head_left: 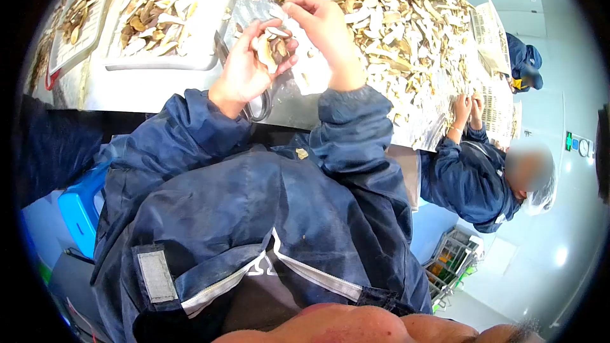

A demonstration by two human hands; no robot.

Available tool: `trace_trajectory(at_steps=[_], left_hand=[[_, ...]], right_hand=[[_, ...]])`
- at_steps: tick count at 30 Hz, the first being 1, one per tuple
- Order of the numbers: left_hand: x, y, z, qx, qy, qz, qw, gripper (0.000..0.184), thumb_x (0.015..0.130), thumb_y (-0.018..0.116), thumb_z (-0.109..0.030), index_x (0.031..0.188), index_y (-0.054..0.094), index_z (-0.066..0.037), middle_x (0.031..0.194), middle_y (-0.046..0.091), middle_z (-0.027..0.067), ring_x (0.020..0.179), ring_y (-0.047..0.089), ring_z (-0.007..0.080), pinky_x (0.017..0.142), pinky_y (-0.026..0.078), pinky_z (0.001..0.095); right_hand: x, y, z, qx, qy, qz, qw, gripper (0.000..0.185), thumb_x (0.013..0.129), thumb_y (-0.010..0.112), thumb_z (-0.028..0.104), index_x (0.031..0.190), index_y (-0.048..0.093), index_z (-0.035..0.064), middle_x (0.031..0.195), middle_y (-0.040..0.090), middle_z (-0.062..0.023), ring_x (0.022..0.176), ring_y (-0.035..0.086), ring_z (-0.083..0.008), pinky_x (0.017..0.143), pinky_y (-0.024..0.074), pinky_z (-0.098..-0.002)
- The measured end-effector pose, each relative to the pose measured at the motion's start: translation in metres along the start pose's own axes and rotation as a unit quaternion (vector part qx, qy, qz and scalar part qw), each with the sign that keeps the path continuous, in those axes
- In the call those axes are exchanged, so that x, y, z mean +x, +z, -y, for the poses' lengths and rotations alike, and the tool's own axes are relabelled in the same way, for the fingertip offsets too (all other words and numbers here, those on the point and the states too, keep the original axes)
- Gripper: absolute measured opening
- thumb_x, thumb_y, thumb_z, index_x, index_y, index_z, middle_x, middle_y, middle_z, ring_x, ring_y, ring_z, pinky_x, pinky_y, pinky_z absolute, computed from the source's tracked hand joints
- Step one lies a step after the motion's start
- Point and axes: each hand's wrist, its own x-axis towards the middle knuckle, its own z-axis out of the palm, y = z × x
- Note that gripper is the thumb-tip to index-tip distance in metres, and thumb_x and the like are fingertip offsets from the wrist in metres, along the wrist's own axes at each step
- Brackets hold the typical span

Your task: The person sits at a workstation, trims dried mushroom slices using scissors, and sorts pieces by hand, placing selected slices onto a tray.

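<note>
My left hand [244, 70] is cupped palm up at the table's near edge, its fingers curled around several dried mushroom slices [265, 57], cream and brown. Just to the right and slightly farther off, my right hand [327, 35] has its thumb and fingers drawn together. A small pale piece [277, 13] shows at those fingertips; I cannot tell whether it is gripped or lies on the table. Under my left wrist is a dark looped handle [260, 109], its other end mostly hidden. A large heap of mushroom slices [400, 25] spreads over the table to the right.
A white tray [210, 25] with mushroom slices stands at left, beside another tray [95, 32] with slices. At right a co-worker [470, 171] has both hands by the heap, near a pale basket [492, 98]. Another person [524, 60] is farther off. A blue stool [79, 216] is at lower left.
</note>
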Motion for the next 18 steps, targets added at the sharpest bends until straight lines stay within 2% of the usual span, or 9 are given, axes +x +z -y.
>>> trace_trajectory(at_steps=[3,4,7,9,11,13,14,17,18], left_hand=[[0.001,-0.011,0.0,-0.014,-0.026,0.038,0.999,0.036,0.103,0.045,-0.033,0.124,0.059,-0.008,0.113,0.064,0.0117,0.105,0.063,0.0278,0.087,0.055,0.0436],[-0.001,-0.011,-0.001,-0.008,-0.033,0.041,0.999,0.035,0.103,0.046,-0.033,0.123,0.059,-0.008,0.112,0.064,0.0117,0.103,0.064,0.0275,0.083,0.056,0.0424],[-0.003,-0.011,0.0,0.014,-0.042,0.03,0.999,0.034,0.102,0.047,-0.031,0.123,0.058,-0.007,0.109,0.066,0.0131,0.099,0.067,0.0264,0.071,0.058,0.0377],[-0.003,-0.011,0.001,0.014,-0.051,0.033,0.998,0.035,0.102,0.046,-0.032,0.123,0.058,-0.007,0.109,0.066,0.0133,0.098,0.067,0.0257,0.071,0.058,0.0367],[-0.002,-0.009,0.002,0.011,-0.044,0.044,0.998,0.035,0.103,0.044,-0.033,0.121,0.058,-0.007,0.108,0.066,0.0125,0.095,0.066,0.0238,0.069,0.056,0.0354],[-0.003,-0.005,0.001,0.0,-0.042,0.033,0.999,0.035,0.104,0.044,-0.034,0.119,0.059,-0.007,0.108,0.066,0.0119,0.095,0.066,0.0233,0.069,0.056,0.0353],[-0.005,-0.002,0.001,0.001,-0.038,0.007,0.999,0.035,0.104,0.044,-0.034,0.119,0.059,-0.007,0.108,0.066,0.0119,0.095,0.066,0.0231,0.069,0.056,0.0351],[-0.007,0.004,0.001,-0.003,-0.036,-0.026,0.999,0.034,0.104,0.044,-0.033,0.119,0.059,-0.007,0.108,0.065,0.0118,0.095,0.066,0.0229,0.068,0.056,0.0345],[-0.009,0.0,0.001,-0.011,-0.038,-0.012,0.999,0.034,0.103,0.044,-0.033,0.119,0.059,-0.007,0.108,0.065,0.0119,0.095,0.066,0.023,0.068,0.056,0.0344]], right_hand=[[0.019,0.021,-0.026,-0.163,-0.014,-0.002,0.986,0.026,0.082,0.069,0.023,0.097,0.074,0.0031,0.085,0.072,-0.0172,0.075,0.07,-0.0294,0.07,0.0539,-0.0358],[0.021,0.026,-0.029,-0.213,-0.019,0.022,0.977,0.026,0.081,0.067,0.026,0.094,0.074,0.0055,0.088,0.071,-0.0181,0.08,0.068,-0.0358,0.072,0.0533,-0.0415],[0.017,0.026,-0.048,-0.267,-0.121,-0.011,0.956,0.025,0.08,0.067,0.028,0.091,0.073,0.0061,0.088,0.07,-0.0166,0.081,0.067,-0.0352,0.071,0.0518,-0.0441],[0.004,0.02,-0.046,-0.282,-0.05,-0.006,0.958,0.026,0.079,0.069,0.028,0.09,0.072,0.0049,0.087,0.068,-0.019,0.079,0.066,-0.0354,0.069,0.051,-0.0434],[-0.006,0.005,-0.036,-0.193,-0.007,0.012,0.981,0.022,0.081,0.071,0.022,0.091,0.072,0.0027,0.079,0.07,-0.0139,0.068,0.067,-0.0244,0.062,0.0506,-0.0351],[-0.017,-0.002,-0.023,0.044,0.09,0.0,0.995,0.017,0.084,0.073,0.016,0.092,0.073,0.0008,0.073,0.069,-0.0055,0.064,0.062,-0.0104,0.059,0.0473,-0.0255],[-0.02,-0.003,-0.013,0.095,0.064,0.013,0.993,0.015,0.086,0.073,0.014,0.091,0.073,-0.0006,0.074,0.067,-0.0009,0.068,0.058,-0.0042,0.058,0.0448,-0.0209],[-0.027,-0.006,0.018,0.044,0.059,0.02,0.997,0.014,0.086,0.073,0.013,0.091,0.073,0.0001,0.074,0.068,-0.002,0.068,0.059,-0.0052,0.059,0.0458,-0.0217],[-0.022,-0.005,0.011,-0.033,0.023,-0.019,0.999,0.017,0.085,0.073,0.017,0.093,0.074,0.0023,0.076,0.071,-0.0061,0.068,0.065,-0.0122,0.062,0.0492,-0.0265]])
